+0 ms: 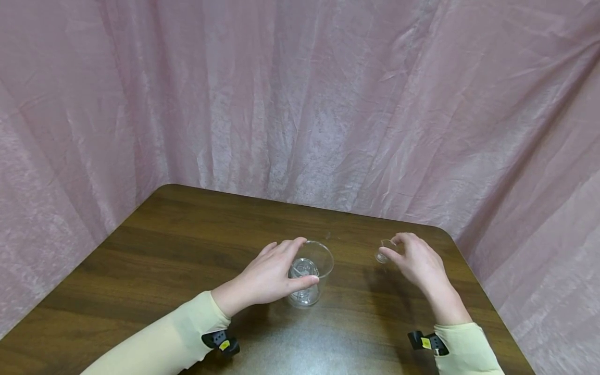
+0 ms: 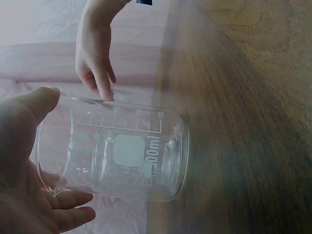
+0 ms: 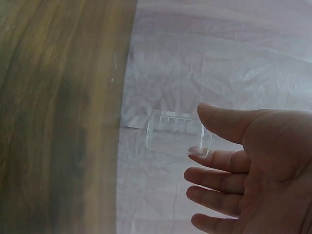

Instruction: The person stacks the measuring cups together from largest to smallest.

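A large clear glass beaker (image 1: 325, 272) with white volume markings stands on the table. My left hand (image 1: 267, 276) holds it near the rim, thumb on the near side and fingers on the far side. Inside it sits smaller clear glassware (image 1: 304, 268), round-rimmed; how many pieces I cannot tell. Off to the right, my right hand (image 1: 419, 263) pinches a small clear beaker (image 3: 170, 136) by its rim between thumb and index finger, the other fingers extended. In the right wrist view this small beaker is raised off the table, with its base pointing down toward the wood.
Both beakers are over a dark brown wooden table (image 1: 187, 245) with rounded far corners. Pink velvet-like curtains (image 1: 300, 104) hang behind it and along both sides. A black device with a yellow mark (image 1: 222, 344) is strapped at the left wrist, and another (image 1: 426, 342) at the right.
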Available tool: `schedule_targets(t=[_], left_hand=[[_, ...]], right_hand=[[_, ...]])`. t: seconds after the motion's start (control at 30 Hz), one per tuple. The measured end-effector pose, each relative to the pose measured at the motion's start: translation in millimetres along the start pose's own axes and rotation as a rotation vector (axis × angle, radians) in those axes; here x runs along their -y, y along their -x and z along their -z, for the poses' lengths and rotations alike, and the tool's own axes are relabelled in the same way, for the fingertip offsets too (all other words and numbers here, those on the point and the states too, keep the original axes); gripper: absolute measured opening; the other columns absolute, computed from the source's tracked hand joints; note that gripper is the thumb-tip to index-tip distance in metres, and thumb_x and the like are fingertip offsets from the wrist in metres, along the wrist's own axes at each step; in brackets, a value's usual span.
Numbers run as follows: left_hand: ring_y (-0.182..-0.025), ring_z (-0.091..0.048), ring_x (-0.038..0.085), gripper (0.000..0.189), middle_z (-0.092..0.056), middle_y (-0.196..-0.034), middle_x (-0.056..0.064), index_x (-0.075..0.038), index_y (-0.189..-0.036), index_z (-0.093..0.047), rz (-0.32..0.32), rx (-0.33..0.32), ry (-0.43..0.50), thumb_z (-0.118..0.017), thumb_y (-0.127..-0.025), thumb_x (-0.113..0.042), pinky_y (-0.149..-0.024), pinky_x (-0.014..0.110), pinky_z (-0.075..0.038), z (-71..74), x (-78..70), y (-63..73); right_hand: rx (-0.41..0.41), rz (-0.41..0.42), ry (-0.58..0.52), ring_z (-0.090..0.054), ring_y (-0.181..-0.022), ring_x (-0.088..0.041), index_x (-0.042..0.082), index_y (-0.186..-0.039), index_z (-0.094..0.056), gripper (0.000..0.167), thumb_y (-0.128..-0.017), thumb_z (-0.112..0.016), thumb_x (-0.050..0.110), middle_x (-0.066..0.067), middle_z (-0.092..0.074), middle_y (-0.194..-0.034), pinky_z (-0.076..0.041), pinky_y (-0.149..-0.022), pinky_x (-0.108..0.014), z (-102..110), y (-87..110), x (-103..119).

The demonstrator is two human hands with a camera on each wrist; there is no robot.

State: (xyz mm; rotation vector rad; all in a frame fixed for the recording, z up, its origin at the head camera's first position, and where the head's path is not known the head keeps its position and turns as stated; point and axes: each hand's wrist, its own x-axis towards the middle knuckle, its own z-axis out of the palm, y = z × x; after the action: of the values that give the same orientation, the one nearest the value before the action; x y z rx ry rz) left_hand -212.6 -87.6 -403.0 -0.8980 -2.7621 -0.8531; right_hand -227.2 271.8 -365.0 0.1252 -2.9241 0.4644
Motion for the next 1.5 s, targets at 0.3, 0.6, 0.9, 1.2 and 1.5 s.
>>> schedule_targets(t=[0.3,0.6,0.9,1.2,1.5], left_hand=[[-0.14,-0.061,0.026,0.091,-0.065,-0.147,0.011,-0.005,-0.162,-0.048,-0.003,0.002,-0.001,-0.075,-0.099,-0.065,-0.127,0.065,-0.031,1.4,-0.9,-0.7],[-0.14,-0.06,0.027,0.091,-0.065,-0.147,0.012,-0.005,-0.162,-0.048,0.001,0.002,0.008,-0.076,-0.099,-0.064,-0.127,0.065,-0.03,0.3,-1.6,0.1],[-0.143,-0.059,0.027,0.092,-0.064,-0.15,0.011,-0.006,-0.163,-0.046,0.007,0.004,0.004,-0.076,-0.099,-0.064,-0.128,0.064,-0.029,0.5,-1.8,0.7],[-0.143,-0.058,0.027,0.093,-0.063,-0.151,0.012,-0.005,-0.164,-0.046,0.012,0.011,0.002,-0.075,-0.099,-0.065,-0.128,0.064,-0.029,0.9,-1.2,0.4],[-0.145,-0.056,0.026,0.094,-0.062,-0.153,0.011,-0.006,-0.165,-0.045,0.014,0.017,-0.013,-0.074,-0.099,-0.066,-0.129,0.062,-0.028,-0.3,-0.5,-1.3]], right_hand=[[0.003,0.036,-0.024,-0.06,-0.134,-0.05,0.001,-0.13,-0.073,0.05,-0.104,-0.078,0.044,-0.024,-0.065,-0.147,-0.051,-0.103,-0.068,4.8,-3.1,13.1],[0.009,0.048,-0.047,-0.058,-0.138,-0.048,0.002,-0.129,-0.074,0.049,-0.103,-0.079,0.043,-0.021,-0.065,-0.149,-0.048,-0.107,-0.068,7.2,-4.8,20.0],[0.016,0.065,-0.056,-0.059,-0.137,-0.047,0.003,-0.127,-0.075,0.049,-0.101,-0.08,0.045,-0.019,-0.068,-0.146,-0.049,-0.106,-0.067,10.0,-5.0,27.3],[0.004,0.084,-0.06,-0.058,-0.139,-0.045,0.005,-0.125,-0.076,0.045,-0.101,-0.08,0.042,-0.017,-0.069,-0.144,-0.048,-0.109,-0.066,15.1,-2.2,36.5],[-0.005,0.102,-0.065,-0.056,-0.142,-0.043,0.005,-0.125,-0.077,0.044,-0.102,-0.08,0.043,-0.016,-0.068,-0.147,-0.048,-0.109,-0.066,17.5,1.3,43.4]])
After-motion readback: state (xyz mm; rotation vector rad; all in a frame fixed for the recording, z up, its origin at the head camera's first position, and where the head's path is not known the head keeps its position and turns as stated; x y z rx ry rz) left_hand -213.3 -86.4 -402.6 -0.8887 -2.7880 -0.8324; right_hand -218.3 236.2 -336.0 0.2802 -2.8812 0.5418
